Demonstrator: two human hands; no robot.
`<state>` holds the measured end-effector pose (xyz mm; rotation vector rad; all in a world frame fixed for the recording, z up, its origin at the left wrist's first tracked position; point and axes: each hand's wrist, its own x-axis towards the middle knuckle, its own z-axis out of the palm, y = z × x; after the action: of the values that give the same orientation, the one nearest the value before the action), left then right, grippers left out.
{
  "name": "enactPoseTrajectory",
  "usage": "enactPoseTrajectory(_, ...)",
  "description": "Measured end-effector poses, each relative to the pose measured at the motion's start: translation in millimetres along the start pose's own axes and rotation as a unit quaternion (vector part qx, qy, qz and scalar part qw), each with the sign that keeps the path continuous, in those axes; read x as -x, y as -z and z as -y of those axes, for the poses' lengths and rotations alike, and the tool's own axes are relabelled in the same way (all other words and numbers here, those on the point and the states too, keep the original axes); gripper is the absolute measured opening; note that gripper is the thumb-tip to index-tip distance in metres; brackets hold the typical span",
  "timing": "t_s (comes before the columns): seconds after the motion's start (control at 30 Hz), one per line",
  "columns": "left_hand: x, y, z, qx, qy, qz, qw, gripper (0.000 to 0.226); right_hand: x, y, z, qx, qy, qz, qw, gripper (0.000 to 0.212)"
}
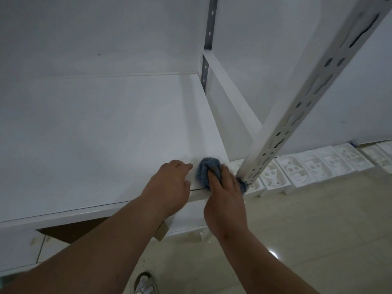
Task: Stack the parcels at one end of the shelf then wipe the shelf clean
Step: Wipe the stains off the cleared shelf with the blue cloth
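— On the front right corner of the white shelf (95, 128), what do you see?

— I see a blue cloth (204, 169), bunched up, lying on the board close to the front edge. The right hand (224, 192) presses on it from above, with the fingers curled over the cloth. Part of the cloth is hidden under this hand, and a small blue piece shows again on the other side of the hand, at the foot of the metal post (297, 102).

— And the other hand?

— The left hand (169, 185) rests on the shelf edge just beside the cloth. Its fingers are bent over the edge, so their tips are hidden from the camera. It does not hold any object that I can see.

— Where are the parcels?

— They do not show on the visible part of the shelf. Its left side is cut off by the frame. Under the shelf, behind the left forearm, there is a brown cardboard piece (70, 231), but most of it is covered and I cannot tell what it is.

— What is around?

— The post is white with punched holes and rises at the shelf corner. Behind it, white foam trays (318, 164) with cut-out shapes lie in a row on the tiled floor (307, 230) along the wall. At the bottom edge a shoe (145, 283) is partly visible.
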<state>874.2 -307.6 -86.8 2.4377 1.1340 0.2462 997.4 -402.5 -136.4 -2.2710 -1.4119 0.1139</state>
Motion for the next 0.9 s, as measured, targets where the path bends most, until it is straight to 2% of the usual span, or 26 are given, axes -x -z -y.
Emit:
enactPoseTrajectory(0.07,3,2,4,-0.004,0.011,-0.010,1.000,0.049,14,-2,11,-0.006,0.008,0.006,1.000,0.075)
enactPoseTrajectory(0.2,12,12,19,0.005,0.045,-0.012,0.999,0.045,29,-8,41,-0.041,0.079,0.020,0.996,0.066)
enactPoseTrajectory(0.27,17,19,28,0.005,0.065,-0.021,0.998,0.042,33,-15,64,-0.052,0.120,0.065,0.989,0.069)
enactPoseTrajectory(0.33,22,28,41,0.002,0.103,-0.026,0.994,0.042,35,-22,93,-0.071,0.158,0.094,0.981,0.082)
enactPoseTrajectory(0.47,35,48,74,-0.003,0.167,-0.042,0.985,0.038,33,-24,134,-0.097,0.214,0.146,0.961,0.078)
enactPoseTrajectory(0.53,41,57,87,0.000,0.167,-0.064,0.984,0.036,25,-31,133,-0.077,0.234,0.163,0.955,0.080)
enactPoseTrajectory(0.6,45,62,96,0.000,0.151,-0.079,0.985,0.034,12,-32,125,-0.063,0.246,0.156,0.955,0.072)
enactPoseTrajectory(0.67,47,64,104,-0.004,0.126,-0.086,0.988,0.033,-8,-33,111,-0.054,0.210,0.130,0.967,0.063)
enactPoseTrajectory(0.77,46,67,113,-0.003,0.106,-0.081,0.991,0.035,-41,-31,87,-0.001,0.091,0.100,0.991,0.075)
enactPoseTrajectory(0.9,43,75,124,0.009,0.119,-0.079,0.990,0.036,-69,-23,83,0.015,-0.049,0.079,0.996,0.070)
